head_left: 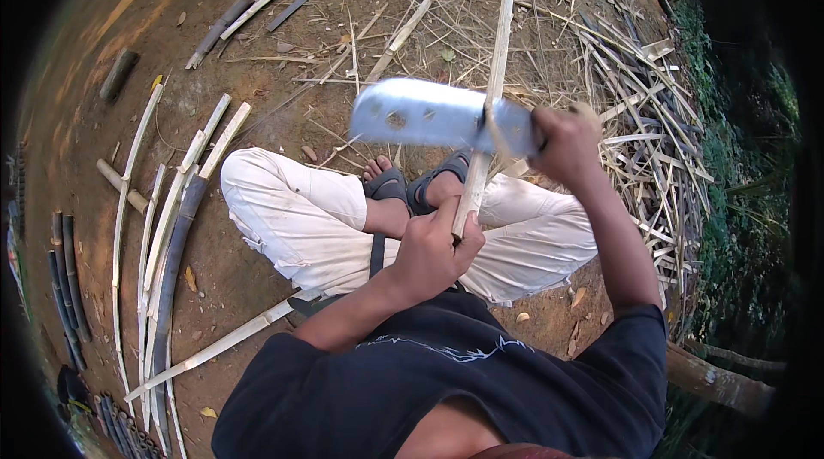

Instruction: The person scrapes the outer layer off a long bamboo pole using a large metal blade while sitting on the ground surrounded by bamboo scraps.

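Cleaver (446, 120), gripped in my right hand (566, 145), I see crossing the bamboo strip (500, 47), which runs lengthwise forward from my clasping left hand (436, 249).

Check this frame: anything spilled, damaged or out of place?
Nothing looks clearly damaged or spilled. Slightly askew: at left, one pale strip slants across the other long strips, which run roughly alongside each other.

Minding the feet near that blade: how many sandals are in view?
2: one sandal at picture left, the other sandal beside it at right, its far end perhaps partly hidden by the cleaver.
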The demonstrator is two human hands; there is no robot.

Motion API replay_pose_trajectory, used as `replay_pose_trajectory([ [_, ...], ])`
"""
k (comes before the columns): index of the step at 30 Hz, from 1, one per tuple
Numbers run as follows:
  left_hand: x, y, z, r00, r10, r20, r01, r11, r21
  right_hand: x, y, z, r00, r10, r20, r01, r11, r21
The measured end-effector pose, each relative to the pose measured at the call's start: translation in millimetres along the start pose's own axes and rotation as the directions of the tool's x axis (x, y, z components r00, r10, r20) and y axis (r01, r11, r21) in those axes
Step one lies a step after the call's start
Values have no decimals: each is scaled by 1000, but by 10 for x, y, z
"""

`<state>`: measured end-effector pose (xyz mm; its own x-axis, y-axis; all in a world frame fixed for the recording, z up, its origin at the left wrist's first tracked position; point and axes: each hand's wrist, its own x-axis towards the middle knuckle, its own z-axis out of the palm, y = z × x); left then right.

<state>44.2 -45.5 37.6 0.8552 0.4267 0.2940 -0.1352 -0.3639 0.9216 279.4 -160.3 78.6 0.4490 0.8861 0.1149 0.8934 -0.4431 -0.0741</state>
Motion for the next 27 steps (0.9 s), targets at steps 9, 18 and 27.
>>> replay_pose_trajectory([
  [9,-158,121,-83,993,-101,60,108,986,-129,-7,84,109,975,215,53,-217,976,33],
  [18,-394,-460,-326,855,-482,190,515,743,-428,533,143,638,694,199,692,-705,381,598],
  [27,-362,-556,-769,716,-643,272,673,532,-513,489,-685,598,921,-123,370,95,991,92],
])
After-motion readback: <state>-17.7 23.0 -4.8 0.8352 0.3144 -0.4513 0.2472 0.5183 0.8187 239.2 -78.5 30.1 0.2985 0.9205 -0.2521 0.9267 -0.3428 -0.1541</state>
